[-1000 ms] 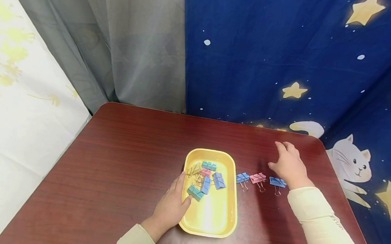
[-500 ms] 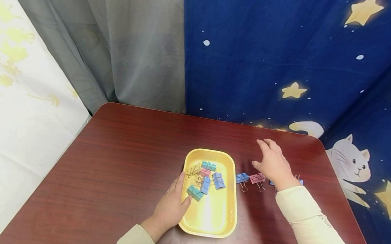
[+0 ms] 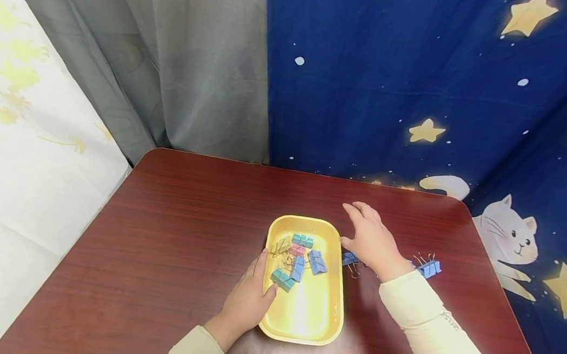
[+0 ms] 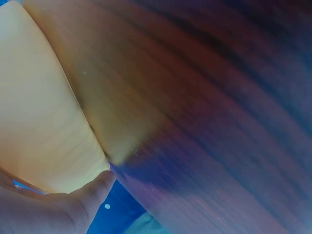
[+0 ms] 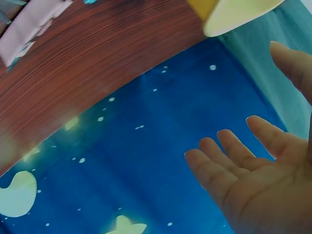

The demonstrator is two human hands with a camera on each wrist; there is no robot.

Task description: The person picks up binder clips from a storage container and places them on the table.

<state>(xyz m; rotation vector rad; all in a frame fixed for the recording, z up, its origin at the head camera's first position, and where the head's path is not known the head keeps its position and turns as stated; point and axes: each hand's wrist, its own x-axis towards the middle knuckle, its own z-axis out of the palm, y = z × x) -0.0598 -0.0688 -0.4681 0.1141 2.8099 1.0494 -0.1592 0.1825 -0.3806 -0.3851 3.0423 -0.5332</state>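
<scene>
A yellow plastic tray [image 3: 303, 324] stands on the table. My left hand [image 3: 247, 296] grips its left side, thumb over the rim and fingers along the outer wall. Inside lie several binder clips: teal [image 3: 283, 280], blue [image 3: 317, 262], pink [image 3: 298, 250] and yellow [image 3: 281, 245]. My right hand [image 3: 370, 236] hovers at the tray's upper right edge with fingers spread. In the right wrist view its palm [image 5: 263, 185] shows with nothing held. Beneath and beside this hand, a blue binder clip [image 3: 350, 258] and another blue binder clip [image 3: 430, 269] lie on the table; the hand and sleeve hide others.
The dark red wooden table [image 3: 189, 209] extends left and behind the tray. Along its far edge hang a grey curtain [image 3: 212, 75] and a blue curtain [image 3: 366, 95] with stars and a cat. A white cloth [image 3: 36, 156] hangs at the left.
My right hand has moved left, from above the right end of the clip row to the tray's edge, uncovering a blue clip at the right. The left hand and tray have stayed put.
</scene>
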